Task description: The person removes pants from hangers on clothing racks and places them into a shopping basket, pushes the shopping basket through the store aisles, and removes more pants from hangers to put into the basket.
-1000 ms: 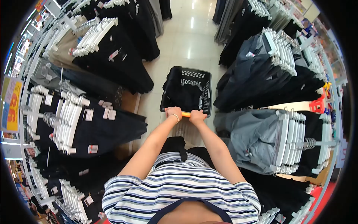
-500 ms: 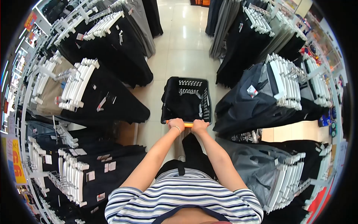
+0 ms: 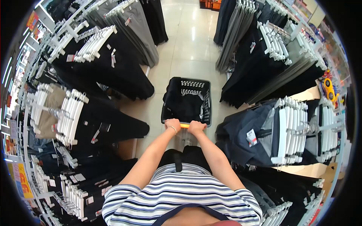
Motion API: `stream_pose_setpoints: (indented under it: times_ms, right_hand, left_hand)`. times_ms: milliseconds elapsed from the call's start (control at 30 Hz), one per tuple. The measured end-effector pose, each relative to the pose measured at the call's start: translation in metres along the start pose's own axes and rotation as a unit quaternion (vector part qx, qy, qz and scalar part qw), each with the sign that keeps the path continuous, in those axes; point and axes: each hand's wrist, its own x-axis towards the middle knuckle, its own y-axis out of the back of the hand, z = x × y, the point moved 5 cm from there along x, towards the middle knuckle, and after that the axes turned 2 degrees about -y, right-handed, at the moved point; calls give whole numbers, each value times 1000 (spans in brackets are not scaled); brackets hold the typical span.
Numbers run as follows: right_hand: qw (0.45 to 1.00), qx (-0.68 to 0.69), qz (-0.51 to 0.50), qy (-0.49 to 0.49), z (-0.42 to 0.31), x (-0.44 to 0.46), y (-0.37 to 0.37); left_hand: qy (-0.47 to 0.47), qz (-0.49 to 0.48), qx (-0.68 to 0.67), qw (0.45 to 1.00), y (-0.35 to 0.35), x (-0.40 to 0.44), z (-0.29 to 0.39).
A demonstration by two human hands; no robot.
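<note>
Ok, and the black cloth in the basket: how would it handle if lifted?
The black cloth would probably hang floppy, as it lies slumped and bunched. It seems unlikely to roll, having no firm round shape. The part rising along the left side of the basket might drag.

Tiled floor [image 3: 187, 56] lies open ahead of the black basket [image 3: 206, 98], hanging garments [image 3: 124, 81] crowding both sides.

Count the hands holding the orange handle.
2: the left hand and the right hand, side by side on the orange handle at the near edge of the black basket; neither hidden.
</note>
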Motion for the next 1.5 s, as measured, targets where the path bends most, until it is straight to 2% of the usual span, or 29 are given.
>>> stream_pose_setpoints:
  times_ms: [100, 200, 500, 633, 767, 867, 1033, 1167, 1400, 1500]
  right_hand:
    - [1000, -2, -11, 5, 0, 32, 20]
    - [1000, 3, 0, -1, -4, 60, 47]
    - [999, 12, -10, -31, -18, 167, 131]
    - [1000, 6, 8, -29, -23, 224, 168]
    - [999, 6, 19, -42, -21, 283, 199]
    - [999, 11, 24, -37, -25, 311, 237]
    - [999, 9, 6, -42, -23, 368, 282]
    - [997, 19, 43, -61, -18, 416, 321]
    - [996, 20, 75, -42, -15, 509, 400]
    - [998, 14, 49, -39, -16, 545, 433]
  left_hand:
    - [-30, 33, 17, 999, 19, 29, 1]
    - [27, 16, 17, 999, 53, 53, 0]
    - [-28, 41, 8, 999, 120, 181, -7]
    - [-24, 60, 8, 998, 163, 236, -9]
    - [-58, 49, 32, 997, 208, 283, -6]
    - [-43, 20, 29, 998, 249, 309, -3]
    - [-74, 29, 43, 996, 284, 376, 1]
    - [-63, 36, 76, 994, 337, 412, 11]
    - [-83, 32, 58, 994, 397, 518, 19]
    - [-90, 28, 45, 994, 417, 563, 20]
